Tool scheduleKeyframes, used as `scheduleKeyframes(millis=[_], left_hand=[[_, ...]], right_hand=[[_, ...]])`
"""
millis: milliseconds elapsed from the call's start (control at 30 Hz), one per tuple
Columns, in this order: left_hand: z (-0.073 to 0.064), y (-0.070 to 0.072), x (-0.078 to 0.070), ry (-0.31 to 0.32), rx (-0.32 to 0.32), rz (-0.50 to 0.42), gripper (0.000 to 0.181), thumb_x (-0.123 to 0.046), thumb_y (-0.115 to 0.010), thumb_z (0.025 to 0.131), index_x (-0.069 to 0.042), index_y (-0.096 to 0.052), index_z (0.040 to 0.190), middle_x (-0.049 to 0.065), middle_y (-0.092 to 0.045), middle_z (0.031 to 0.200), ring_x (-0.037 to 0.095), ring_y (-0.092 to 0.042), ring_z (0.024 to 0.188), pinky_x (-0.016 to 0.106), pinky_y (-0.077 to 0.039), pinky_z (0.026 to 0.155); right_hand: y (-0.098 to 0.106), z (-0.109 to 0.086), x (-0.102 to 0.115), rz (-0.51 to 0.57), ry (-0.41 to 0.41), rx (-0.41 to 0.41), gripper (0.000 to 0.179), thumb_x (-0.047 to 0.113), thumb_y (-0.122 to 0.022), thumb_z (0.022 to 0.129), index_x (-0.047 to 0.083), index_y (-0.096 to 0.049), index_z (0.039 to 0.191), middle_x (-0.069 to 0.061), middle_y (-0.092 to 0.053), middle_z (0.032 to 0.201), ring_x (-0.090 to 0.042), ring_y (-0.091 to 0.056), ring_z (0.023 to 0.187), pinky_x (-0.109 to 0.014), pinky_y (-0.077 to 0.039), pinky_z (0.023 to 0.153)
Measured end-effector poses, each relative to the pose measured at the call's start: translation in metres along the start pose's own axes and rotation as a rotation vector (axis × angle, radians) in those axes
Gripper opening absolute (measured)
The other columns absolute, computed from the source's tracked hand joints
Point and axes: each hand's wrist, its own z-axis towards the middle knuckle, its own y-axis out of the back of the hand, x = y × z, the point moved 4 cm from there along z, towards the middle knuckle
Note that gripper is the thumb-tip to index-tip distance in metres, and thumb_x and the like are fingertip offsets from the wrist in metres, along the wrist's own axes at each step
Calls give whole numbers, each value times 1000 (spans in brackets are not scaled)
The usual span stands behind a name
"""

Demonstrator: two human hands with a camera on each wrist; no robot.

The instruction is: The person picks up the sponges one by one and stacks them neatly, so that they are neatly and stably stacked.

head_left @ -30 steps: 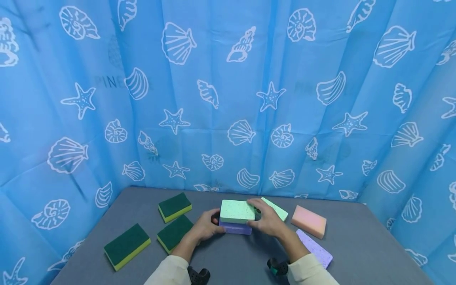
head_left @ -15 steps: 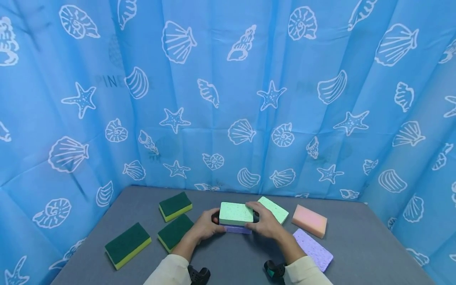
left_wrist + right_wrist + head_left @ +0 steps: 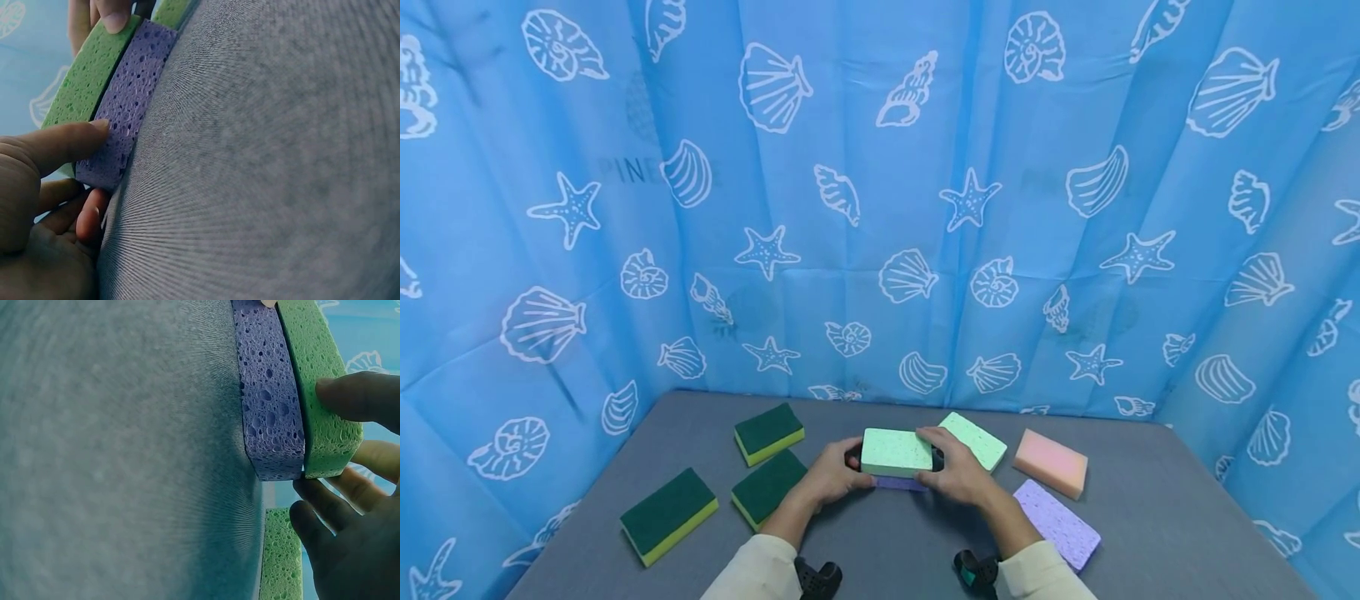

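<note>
"Where's the green sponge [image 3: 897, 450]?"

"Flat on top of the purple sponge [image 3: 901, 483], a thin dark seam between them. The purple one lies on the grey table [image 3: 880, 550]."

"And the left hand [image 3: 835, 473]?"

"Gripping the purple sponge at its left end: thumb pressed on the near face, other fingers curled round the end."

"The right hand [image 3: 958, 468]?"

"It pinches the green sponge's right end, thumb on the near face, a finger over the top."

"What's around them?"

"A second green sponge [image 3: 976, 440] just behind the right hand, then a pink sponge [image 3: 1051, 463] further right. A second purple sponge [image 3: 1057, 525] lies beside the right forearm. On the left there are three yellow sponges with dark green tops: one far back [image 3: 769, 433], one partly behind the left forearm [image 3: 767, 486], one nearer the left edge [image 3: 668, 517]."
</note>
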Motion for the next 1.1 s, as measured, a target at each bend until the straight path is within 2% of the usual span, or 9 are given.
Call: scheduleKeyframes(millis=[433, 500, 567, 667, 767, 967, 1033, 1100], left_hand=[[3, -1, 1, -3, -5, 1, 78, -10, -83, 75, 1, -45, 142, 9, -52, 89, 23, -47, 79, 35, -41, 68], [3, 0, 2, -12, -9, -32, 82, -13, -84, 75, 1, -42, 144, 11, -55, 99, 22, -48, 80, 33, -43, 66], [2, 1, 2, -20, -10, -89, 88, -17, -84, 75, -1, -36, 147, 14, -55, 117, 21, -49, 78, 33, -45, 64], [1, 2, 0, -37, -7, -161, 96, -24, -84, 76, -4, -28, 152, 16, -44, 141, 19, -51, 75, 32, -46, 60], [1, 3, -2, -51, -2, -184, 98, -29, -84, 77, -7, -26, 153, 17, -36, 148, 18, -52, 75, 33, -47, 60], [2, 2, -6, -85, -21, -190, 92, -28, -82, 79, -5, -29, 151, 17, -39, 145, 17, -50, 71, 31, -45, 58], [1, 1, -6, -73, -32, -188, 89, -27, -82, 79, -4, -32, 150, 18, -54, 125, 16, -47, 65, 30, -43, 55], [1, 1, -5, -59, -42, -185, 87, -26, -82, 79, -3, -35, 149, 15, -58, 100, 16, -44, 61, 31, -41, 53]], right_hand=[[-2, -3, -3, 8, 7, 4, 62, 4, -75, 79, -8, -51, 134, -19, -51, 132, -38, -45, 124, -54, -36, 99], [-3, -3, -3, 5, 7, 2, 62, 4, -75, 79, -7, -50, 135, -19, -50, 134, -39, -45, 124, -55, -35, 99], [-4, -4, -3, 7, 1, 5, 62, 5, -74, 80, -6, -49, 136, -19, -49, 135, -39, -44, 125, -55, -35, 99], [-5, -5, -2, 5, 4, 6, 63, 6, -73, 81, -6, -49, 137, -19, -47, 137, -39, -43, 126, -55, -35, 99], [-5, -5, -2, 5, 13, 6, 63, 6, -74, 81, -6, -48, 137, -19, -47, 138, -40, -43, 126, -56, -35, 99], [-4, -6, -2, -5, 17, 5, 63, 6, -73, 81, -6, -48, 138, -20, -47, 138, -40, -42, 126, -56, -35, 99], [-5, -6, -2, -3, 18, 13, 63, 7, -73, 82, -7, -47, 138, -20, -46, 138, -40, -42, 127, -57, -35, 99], [-5, -6, -1, 2, 24, 21, 64, 7, -73, 82, -8, -46, 138, -21, -46, 138, -41, -42, 127, -57, -35, 98]])
